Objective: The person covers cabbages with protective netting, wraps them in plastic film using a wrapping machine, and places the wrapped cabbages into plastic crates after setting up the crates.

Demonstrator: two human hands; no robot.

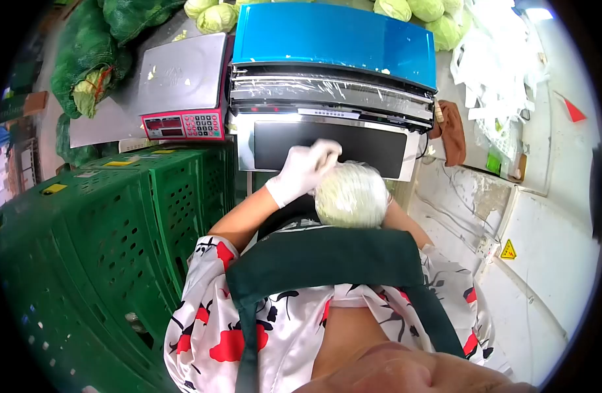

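A pale green cabbage (350, 196) in shiny clear film is held in front of my chest, over the near edge of the wrapping machine's dark plate (366, 145). My left hand (305, 169), in a white glove, is at the cabbage's upper left, its fingers curled together; whether they pinch film is too blurred to tell. Behind the cabbage's right side, my right hand is almost wholly hidden, with only the wrist and forearm showing. Beyond the plate lie the machine's film rollers and its blue cover (333, 40).
Left of the machine stands a red scale (183, 72). Green crates (111, 216) line the left side. Net sacks (84, 59) and loose cabbages (215, 18) lie at the back. White plastic bags (497, 72) and a brown cloth (453, 134) are on the right.
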